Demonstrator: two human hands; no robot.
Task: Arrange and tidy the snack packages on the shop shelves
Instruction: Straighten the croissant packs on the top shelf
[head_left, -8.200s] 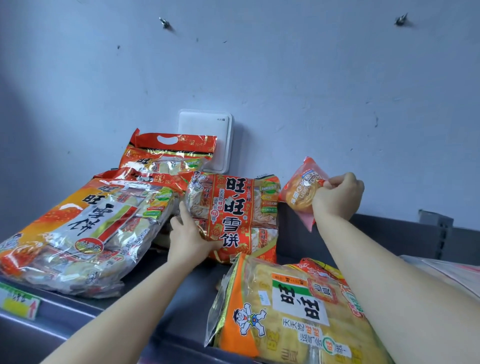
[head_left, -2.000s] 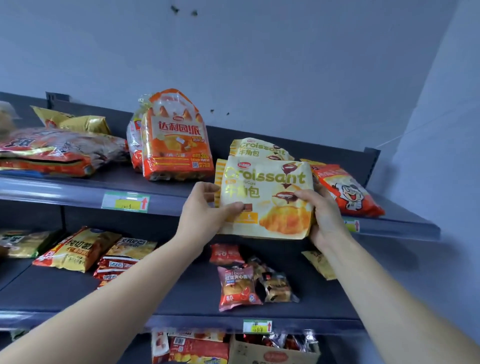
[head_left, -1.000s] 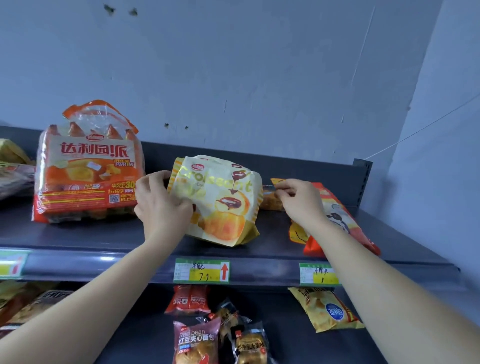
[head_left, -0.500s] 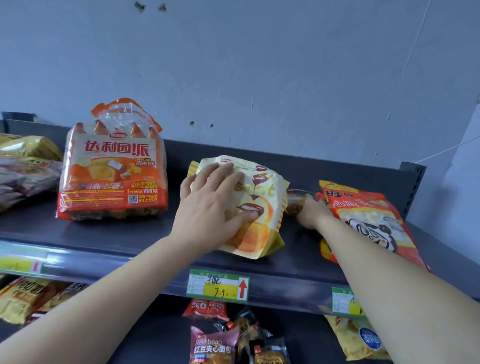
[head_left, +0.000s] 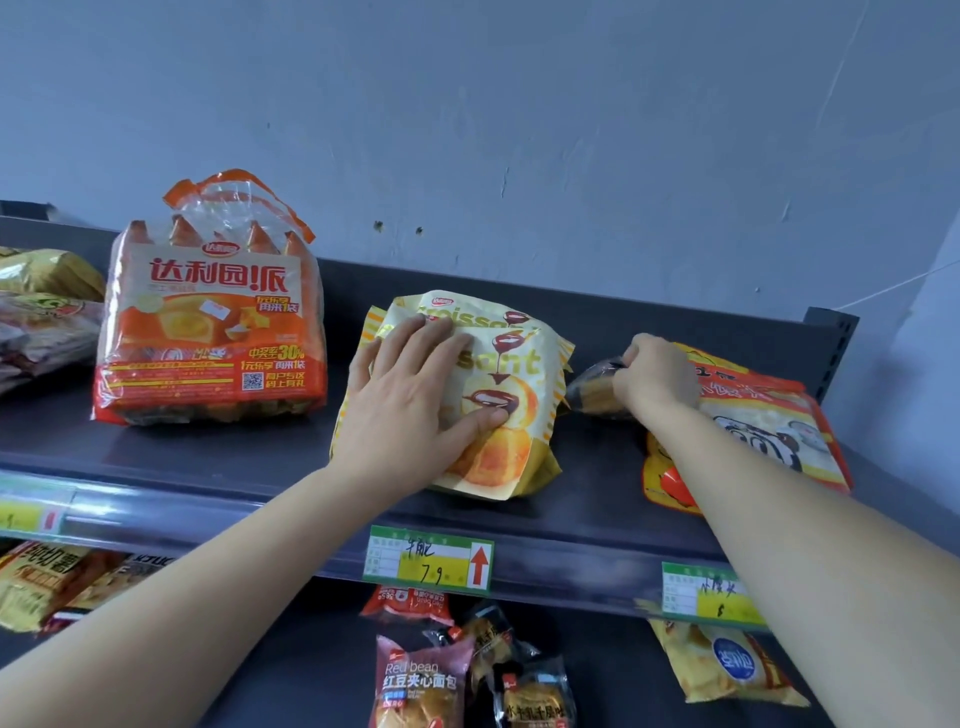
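Observation:
On the upper dark shelf (head_left: 218, 457), yellow croissant bags (head_left: 524, 395) are stacked in the middle. My left hand (head_left: 415, 400) lies flat on the top bag, fingers spread and pressing it. To the right, my right hand (head_left: 657, 376) pinches a small clear-wrapped bread packet (head_left: 592, 389) lying between the croissant bags and a flat orange-red snack bag (head_left: 763, 426) with a cartoon face. A tall orange cake pack (head_left: 213, 327) stands upright at the left.
Gold and red bags (head_left: 41, 312) lie at the far left of the shelf. Price tags (head_left: 431, 561) hang on the shelf's front rail. The lower shelf holds small red-bean bread packets (head_left: 421, 680), a yellow bag (head_left: 727, 665) and snack packs (head_left: 47, 582) at the left.
After setting the croissant bag on the shelf, my left hand stays flat on it. My right hand has closed on the small bread packet beside it. The view shifted slightly.

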